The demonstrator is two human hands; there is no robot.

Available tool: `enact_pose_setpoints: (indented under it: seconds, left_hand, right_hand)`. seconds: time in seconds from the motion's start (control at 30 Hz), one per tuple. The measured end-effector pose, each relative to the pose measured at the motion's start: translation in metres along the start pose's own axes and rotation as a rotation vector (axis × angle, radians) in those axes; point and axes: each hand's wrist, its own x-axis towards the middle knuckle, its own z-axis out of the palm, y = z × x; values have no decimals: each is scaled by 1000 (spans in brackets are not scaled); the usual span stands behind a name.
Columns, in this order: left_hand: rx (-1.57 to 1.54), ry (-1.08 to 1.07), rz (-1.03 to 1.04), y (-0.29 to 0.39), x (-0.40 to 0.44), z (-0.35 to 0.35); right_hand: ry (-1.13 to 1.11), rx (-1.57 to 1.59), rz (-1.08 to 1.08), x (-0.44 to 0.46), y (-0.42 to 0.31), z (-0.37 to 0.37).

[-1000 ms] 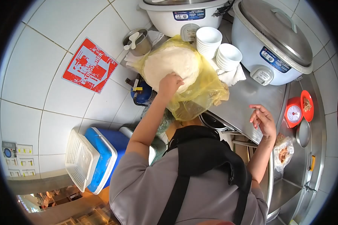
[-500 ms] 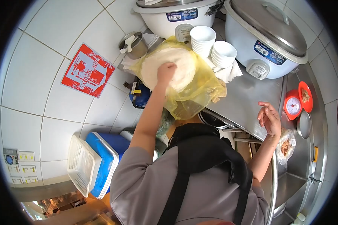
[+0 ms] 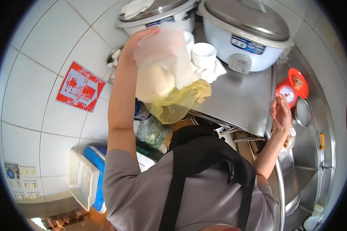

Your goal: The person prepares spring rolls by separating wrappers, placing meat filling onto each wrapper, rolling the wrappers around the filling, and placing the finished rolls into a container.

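The left hand (image 3: 143,38) grasps a translucent wrapper sheet (image 3: 162,50) over the round wrapper stack (image 3: 152,82); the right hand (image 3: 282,114) hangs released near the red dial scale (image 3: 287,93).

Kitchen, commercial type.
Two large rice cookers (image 3: 245,35), stacked white bowls (image 3: 204,56), steel table (image 3: 241,100), red dial scale (image 3: 287,93), white-tiled wall (image 3: 25,94).

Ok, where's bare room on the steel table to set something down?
Bare steel tabletop lies between the yellow plastic bag, the rice cooker on the right and the table's near edge. The left side is crowded: bag, stacked white bowls, and the thin sheet in the left hand.
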Motion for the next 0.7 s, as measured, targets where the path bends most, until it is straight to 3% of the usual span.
enact_pose_setpoints:
  seconds: [0.07,0.17,0.2,0.3,0.43,0.5,0.6,0.7]
  left_hand:
    - [-101,-256,-71,-14,27,59]
    - [-305,-244,-132,-64,63,132]
    - [-519,-497,-209,-81,65,149]
    - [-417,-61,-45,-168,64,199]
    - [-566,108,-292,-329,46,184]
    - [-339,318,-454,-365,22,170]
    - [-113,474,-113,-377,3,157]
    - [874,139,231,-351,5,146]
  right_hand:
    - [48,-15,-19,-2,-10,-3]
    - [50,26,-71,-15,-27,-26]
    - [62,22,-109,-22,-35,-36]
    - [157,16,-212,-48,-55,-69]
    - [318,31,-290,-85,-71,-105]
    - [372,4,-283,-103,-74,-121]
    - [425,-34,-257,-126,-75,-139]
    - [454,-34,-210,-127,-67,-144]
